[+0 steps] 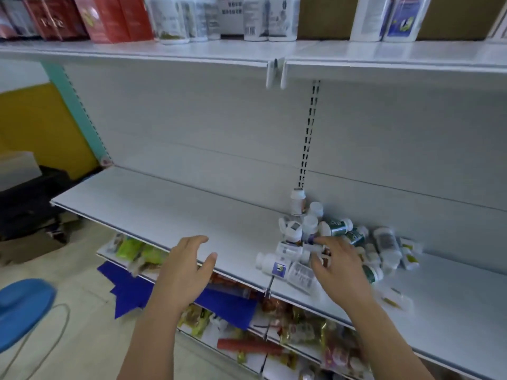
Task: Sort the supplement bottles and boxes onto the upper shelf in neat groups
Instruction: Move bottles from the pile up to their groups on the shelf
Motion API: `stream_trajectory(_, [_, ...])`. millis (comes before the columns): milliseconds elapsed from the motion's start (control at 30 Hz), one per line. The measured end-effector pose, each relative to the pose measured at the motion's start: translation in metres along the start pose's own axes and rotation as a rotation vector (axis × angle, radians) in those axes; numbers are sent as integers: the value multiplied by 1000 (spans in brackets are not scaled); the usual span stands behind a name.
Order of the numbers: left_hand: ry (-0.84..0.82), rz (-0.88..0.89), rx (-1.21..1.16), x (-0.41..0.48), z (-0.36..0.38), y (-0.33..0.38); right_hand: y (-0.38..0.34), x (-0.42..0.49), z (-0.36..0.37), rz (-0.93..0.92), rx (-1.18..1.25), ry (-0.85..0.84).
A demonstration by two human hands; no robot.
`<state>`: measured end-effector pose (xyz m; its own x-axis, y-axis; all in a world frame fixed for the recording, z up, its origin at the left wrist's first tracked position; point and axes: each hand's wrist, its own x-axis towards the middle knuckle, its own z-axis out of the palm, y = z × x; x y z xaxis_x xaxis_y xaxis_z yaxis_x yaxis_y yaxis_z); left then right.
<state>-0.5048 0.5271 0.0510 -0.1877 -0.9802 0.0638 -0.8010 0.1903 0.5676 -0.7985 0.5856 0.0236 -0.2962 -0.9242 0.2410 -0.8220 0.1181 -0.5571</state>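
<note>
A heap of white supplement bottles (340, 239) lies tumbled on the middle shelf (164, 204), some with green labels, one upright at the back (297, 201). My right hand (337, 267) reaches into the heap, its fingers spread over a small bottle with a brown label (325, 255); whether they grip it is unclear. My left hand (186, 270) hovers open above the shelf's front edge, holding nothing. The upper shelf (384, 54) carries red boxes (109, 17) at the left, white bottles (219, 17) in the middle and two more bottles (389, 17) at the right.
A lower shelf (274, 333) holds colourful snack packets and a blue sheet. A blue stool (24, 305) stands on the floor at the left, beside dark boxes (33, 204). A slotted upright (308, 133) runs down the back panel.
</note>
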Motion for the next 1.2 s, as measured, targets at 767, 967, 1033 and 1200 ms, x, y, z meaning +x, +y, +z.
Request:
stream_trajectory(767, [-99,-266,-737,81,149,39,58,26,42,-107,-56,-223])
stream_trajectory(967, [14,-136,-1002,74,82,62,-1,25,-9,169,467,-48])
stream_trajectory(1033, [44,-114,-1103,63,53,78,-21,22,-27,168,643,8])
stream_trajectory(1200, [75,13,-1200,21,-17,115,-80,2,-77,115,977,10])
